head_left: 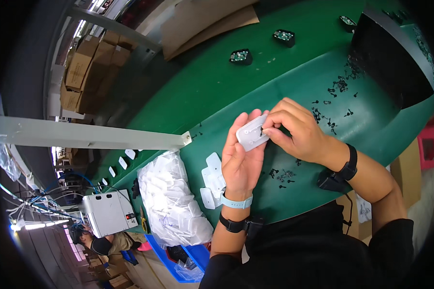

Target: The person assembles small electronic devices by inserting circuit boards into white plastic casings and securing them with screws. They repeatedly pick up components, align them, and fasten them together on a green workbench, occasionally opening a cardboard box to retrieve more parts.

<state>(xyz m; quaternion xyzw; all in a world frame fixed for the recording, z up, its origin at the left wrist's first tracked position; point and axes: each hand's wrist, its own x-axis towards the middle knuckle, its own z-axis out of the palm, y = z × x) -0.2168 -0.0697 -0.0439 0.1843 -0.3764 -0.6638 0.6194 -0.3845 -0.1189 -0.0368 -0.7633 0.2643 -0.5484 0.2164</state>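
Observation:
My left hand (244, 166) lies palm up with its fingers curled along a white plastic cover (248, 139), which has rounded corners and small raised posts on its face. Over the cover's right end, my right hand (299, 132) pinches a small black part (262, 130) with thumb and forefinger, its tip against the cover. Fingers partly hide the black part. More white covers (212, 176) lie in a loose pile left of my left wrist. Small black pin-like parts (341, 85) are scattered on the green table right of my hands, some nearer my body.
A clear bag of white parts (171, 197) sits left of the pile. A metal beam (96, 132) ends at the table's edge. Circuit boards in black housings (240, 57) stand on the far green surface (197, 86). A black panel (388, 58) stands right; a blue bin (166, 262) is below.

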